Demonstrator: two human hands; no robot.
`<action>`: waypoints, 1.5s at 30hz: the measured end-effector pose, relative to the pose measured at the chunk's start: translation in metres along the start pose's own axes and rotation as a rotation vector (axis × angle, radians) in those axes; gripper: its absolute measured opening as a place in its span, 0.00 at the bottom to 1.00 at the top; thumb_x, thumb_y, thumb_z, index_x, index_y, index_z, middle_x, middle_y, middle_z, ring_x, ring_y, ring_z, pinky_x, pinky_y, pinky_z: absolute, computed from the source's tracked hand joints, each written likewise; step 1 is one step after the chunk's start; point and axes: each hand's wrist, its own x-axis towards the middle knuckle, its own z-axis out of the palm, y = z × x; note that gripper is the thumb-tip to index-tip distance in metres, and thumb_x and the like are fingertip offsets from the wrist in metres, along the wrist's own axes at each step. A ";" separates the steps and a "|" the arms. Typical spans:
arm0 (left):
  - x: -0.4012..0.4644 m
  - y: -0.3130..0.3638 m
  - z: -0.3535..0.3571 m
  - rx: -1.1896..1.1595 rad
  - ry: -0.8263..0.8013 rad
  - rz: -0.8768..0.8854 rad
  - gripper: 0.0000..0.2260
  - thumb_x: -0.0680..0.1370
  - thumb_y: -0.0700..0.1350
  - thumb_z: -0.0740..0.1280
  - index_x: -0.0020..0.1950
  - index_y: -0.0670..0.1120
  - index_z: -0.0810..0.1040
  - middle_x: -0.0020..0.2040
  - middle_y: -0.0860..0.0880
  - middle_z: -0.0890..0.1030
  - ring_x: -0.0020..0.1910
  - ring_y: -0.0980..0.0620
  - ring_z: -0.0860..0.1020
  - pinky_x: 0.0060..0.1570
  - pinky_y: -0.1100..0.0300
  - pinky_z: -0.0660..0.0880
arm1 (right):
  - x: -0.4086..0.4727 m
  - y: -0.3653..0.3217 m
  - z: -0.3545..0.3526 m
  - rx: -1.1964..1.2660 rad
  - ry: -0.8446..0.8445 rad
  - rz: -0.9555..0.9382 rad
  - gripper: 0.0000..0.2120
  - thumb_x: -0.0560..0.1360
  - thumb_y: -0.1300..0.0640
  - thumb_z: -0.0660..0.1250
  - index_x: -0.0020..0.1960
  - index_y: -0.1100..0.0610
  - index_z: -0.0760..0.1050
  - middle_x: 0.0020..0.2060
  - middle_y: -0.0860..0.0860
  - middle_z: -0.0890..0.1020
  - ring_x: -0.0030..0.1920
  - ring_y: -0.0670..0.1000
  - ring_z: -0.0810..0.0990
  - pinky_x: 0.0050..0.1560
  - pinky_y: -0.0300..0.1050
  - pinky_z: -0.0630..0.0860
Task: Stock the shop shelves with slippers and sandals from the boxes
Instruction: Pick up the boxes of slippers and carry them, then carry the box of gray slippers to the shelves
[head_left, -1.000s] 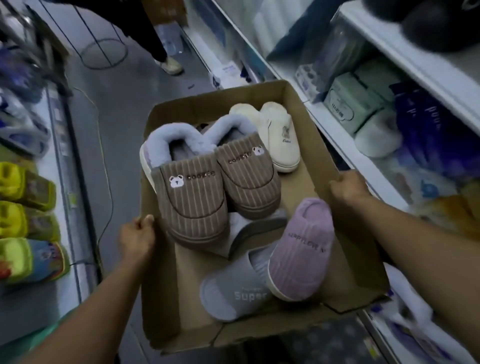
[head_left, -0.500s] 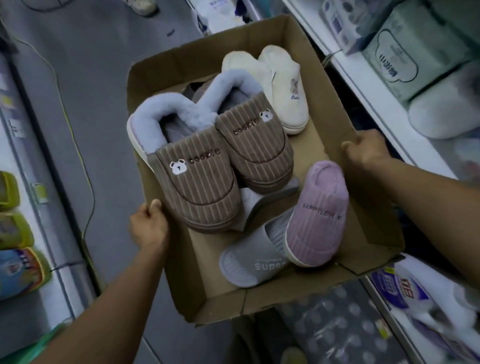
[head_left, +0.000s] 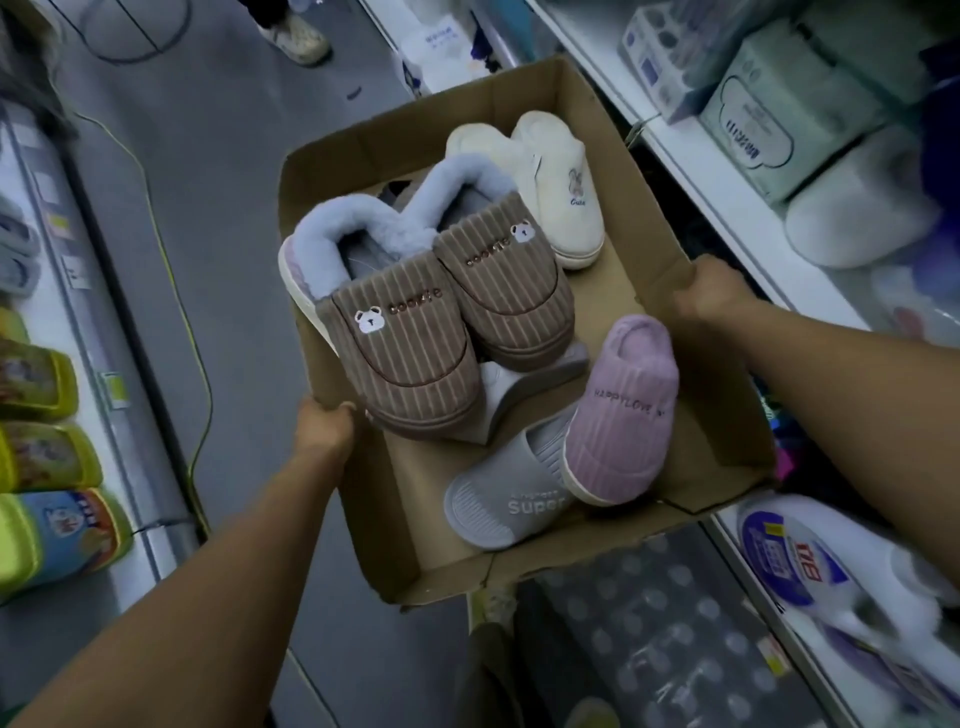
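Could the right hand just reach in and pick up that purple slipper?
Probably yes, but not at once. The right hand grips the cardboard box by its edge, so it must let go first. The purple slipper lies close by, on top of the grey sandal, with nothing covering it.

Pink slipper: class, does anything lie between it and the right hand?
Nothing visible does. The right hand grips the box on its right wall, and only bare cardboard floor separates it from the pink slipper, which lies partly on the grey sandal.
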 end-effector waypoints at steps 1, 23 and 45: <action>-0.006 0.002 -0.004 0.014 -0.029 0.000 0.17 0.79 0.41 0.62 0.67 0.42 0.68 0.59 0.43 0.76 0.57 0.40 0.75 0.53 0.50 0.74 | -0.008 0.000 -0.004 -0.025 -0.005 -0.017 0.17 0.73 0.56 0.65 0.60 0.63 0.70 0.58 0.62 0.77 0.57 0.63 0.77 0.56 0.52 0.73; -0.419 0.061 -0.075 0.234 -0.027 1.114 0.15 0.78 0.48 0.65 0.64 0.52 0.75 0.55 0.55 0.80 0.49 0.58 0.78 0.50 0.55 0.77 | -0.401 0.156 -0.181 0.056 0.509 -0.396 0.16 0.76 0.56 0.64 0.63 0.52 0.74 0.61 0.51 0.77 0.57 0.56 0.78 0.53 0.50 0.75; -0.728 0.142 -0.026 0.395 -0.457 2.397 0.23 0.79 0.59 0.60 0.70 0.48 0.69 0.63 0.43 0.75 0.59 0.40 0.74 0.54 0.45 0.72 | -0.776 0.295 -0.255 -0.145 1.211 0.496 0.23 0.73 0.49 0.61 0.66 0.55 0.72 0.67 0.55 0.72 0.64 0.59 0.72 0.58 0.54 0.70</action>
